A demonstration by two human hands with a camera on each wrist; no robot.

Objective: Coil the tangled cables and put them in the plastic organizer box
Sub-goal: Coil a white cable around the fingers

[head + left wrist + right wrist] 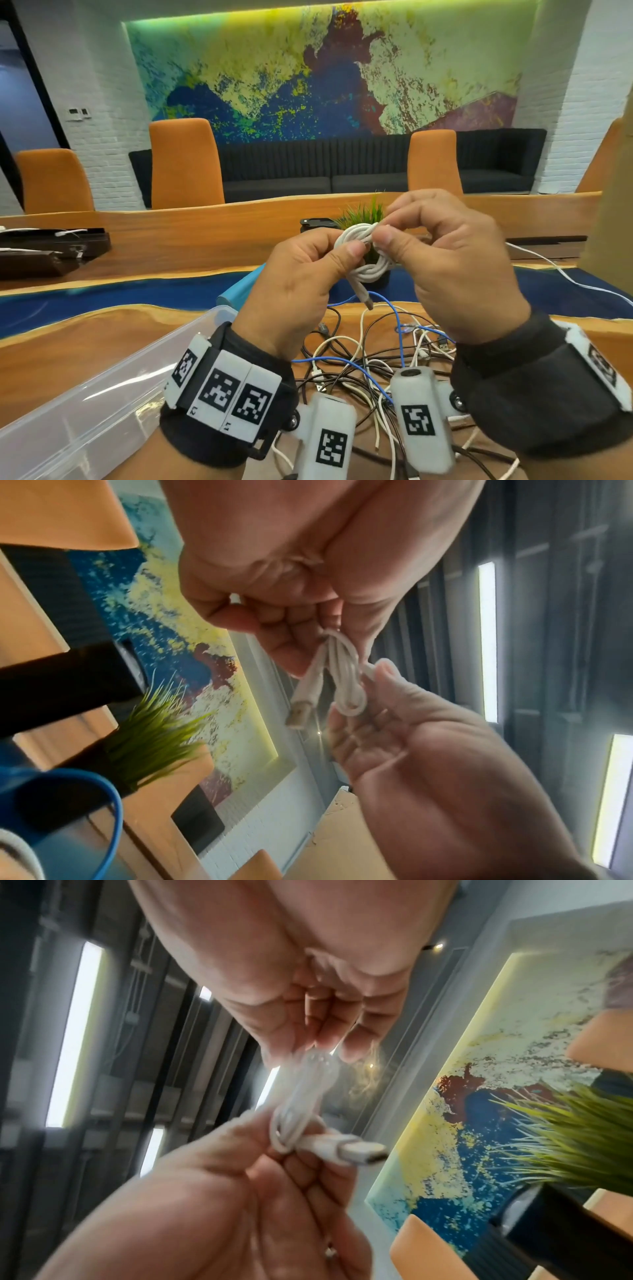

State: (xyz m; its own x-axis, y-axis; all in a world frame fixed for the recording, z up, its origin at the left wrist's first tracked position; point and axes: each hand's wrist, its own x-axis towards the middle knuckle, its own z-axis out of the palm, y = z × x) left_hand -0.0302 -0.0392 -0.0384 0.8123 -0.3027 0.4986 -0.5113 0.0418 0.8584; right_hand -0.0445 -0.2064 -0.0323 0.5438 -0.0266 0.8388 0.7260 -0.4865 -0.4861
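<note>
A white cable (364,265) wound into a small coil is held up above the table between both hands. My left hand (342,255) pinches the coil's left side with its thumb on top. My right hand (387,236) pinches the top of the coil (301,1104) with thumb and fingertips. The cable's USB plug (367,302) hangs free below the coil; it also shows in the left wrist view (297,716). A tangle of white, black and blue cables (370,356) lies on the table under my wrists. The clear plastic organizer box (102,387) stands open at the lower left.
A potted green plant (364,212) stands just behind the hands. A light-blue object (239,287) lies beyond the box. A loose white cable (561,274) runs off to the right. Orange chairs (185,164) and a dark sofa line the table's far side.
</note>
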